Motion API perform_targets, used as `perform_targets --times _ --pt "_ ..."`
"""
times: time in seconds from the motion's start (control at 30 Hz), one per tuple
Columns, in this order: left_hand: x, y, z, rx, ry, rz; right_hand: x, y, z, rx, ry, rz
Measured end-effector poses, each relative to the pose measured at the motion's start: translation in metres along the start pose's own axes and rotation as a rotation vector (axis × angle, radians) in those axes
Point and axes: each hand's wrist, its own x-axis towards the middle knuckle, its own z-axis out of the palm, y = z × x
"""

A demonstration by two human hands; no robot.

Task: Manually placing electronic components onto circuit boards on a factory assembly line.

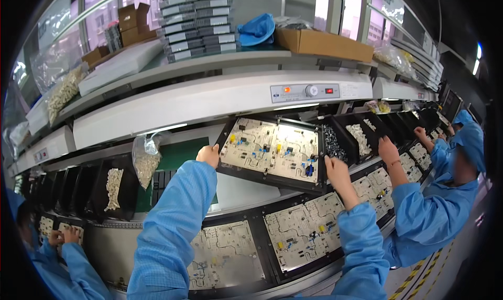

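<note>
On the assembly line, I hold a black tray [246,175] carrying a pale circuit board [270,148] tilted up before the shelf, its long axis running left to right between my hands. My left hand [208,155] grips its upper left corner; my right hand [335,170] clasps the right edge, beside a bin of small dark parts [333,142].

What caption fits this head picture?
Both hands hold a tilted black tray bearing a circuit board.
</note>
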Motion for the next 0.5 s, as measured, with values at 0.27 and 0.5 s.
perform_targets --times 0.27,0.5 --pt "-0.010 -0.001 0.002 -0.002 0.015 0.031 -0.017 0.009 0.011 0.213 -0.025 0.106" --pt "-0.085 -0.001 -0.064 -0.055 -0.212 0.187 -0.088 -0.018 -0.055 0.252 -0.085 0.163"
